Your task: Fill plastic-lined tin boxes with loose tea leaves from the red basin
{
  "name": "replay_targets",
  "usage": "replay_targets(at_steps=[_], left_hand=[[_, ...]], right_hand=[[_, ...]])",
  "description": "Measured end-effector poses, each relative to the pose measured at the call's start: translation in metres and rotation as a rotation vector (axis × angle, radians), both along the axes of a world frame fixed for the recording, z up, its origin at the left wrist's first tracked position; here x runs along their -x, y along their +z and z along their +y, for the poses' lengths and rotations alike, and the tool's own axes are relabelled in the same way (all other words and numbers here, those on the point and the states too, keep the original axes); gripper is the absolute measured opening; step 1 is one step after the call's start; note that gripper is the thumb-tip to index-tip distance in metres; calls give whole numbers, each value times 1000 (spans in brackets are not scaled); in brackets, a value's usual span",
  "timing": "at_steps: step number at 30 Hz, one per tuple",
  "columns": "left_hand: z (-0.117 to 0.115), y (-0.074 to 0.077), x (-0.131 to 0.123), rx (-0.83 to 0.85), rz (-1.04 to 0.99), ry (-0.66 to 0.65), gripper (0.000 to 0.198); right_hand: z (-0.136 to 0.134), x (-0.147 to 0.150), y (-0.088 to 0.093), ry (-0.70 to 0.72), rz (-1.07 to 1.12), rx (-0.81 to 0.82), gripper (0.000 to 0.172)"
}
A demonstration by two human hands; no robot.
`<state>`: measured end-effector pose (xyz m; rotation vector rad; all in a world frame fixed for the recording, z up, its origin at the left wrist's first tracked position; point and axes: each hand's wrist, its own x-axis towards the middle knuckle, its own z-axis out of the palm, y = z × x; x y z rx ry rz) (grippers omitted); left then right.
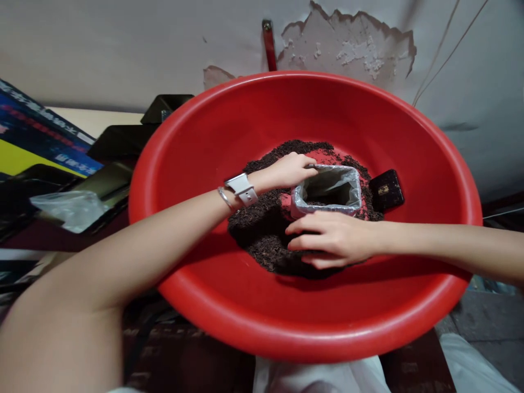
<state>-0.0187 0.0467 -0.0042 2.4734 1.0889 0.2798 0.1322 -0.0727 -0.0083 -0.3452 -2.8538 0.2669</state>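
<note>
So my left grip pinches the lined box by its corner, probably steadying it amid the loose dark flakes inside the red basin — my right grip sits loosely spread near its front.

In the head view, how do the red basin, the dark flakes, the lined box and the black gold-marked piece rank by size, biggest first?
1. Red basin
2. Dark flakes, taken together
3. Lined box
4. Black gold-marked piece

A peeling white painted wall at twelve o'clock and dark angular containers at ten are suggesting a makeshift workroom.
</note>
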Motion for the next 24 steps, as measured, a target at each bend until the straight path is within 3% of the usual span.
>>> replay_targets(at_steps=[4, 7, 15, 19, 24], left_hand=[[2, -2, -1, -11, 9, -8, 36], [3, -2, -2, -14, 17, -12, 36], [1, 2, -3, -44, 76, -5, 36], [1, 3, -5, -68, 102, 1, 35], [2, 3, -6, -83, 118, -11, 37]], right_hand=[[-14, 2, -22, 84, -292, 131, 42], [-19, 9, -38, 22, -448, 228, 50], [-4, 68, -73, -695, -405, 659, 74], [4, 96, -84, -941, -389, 765, 89], [8, 115, -93, -1153, -221, 930, 92]])
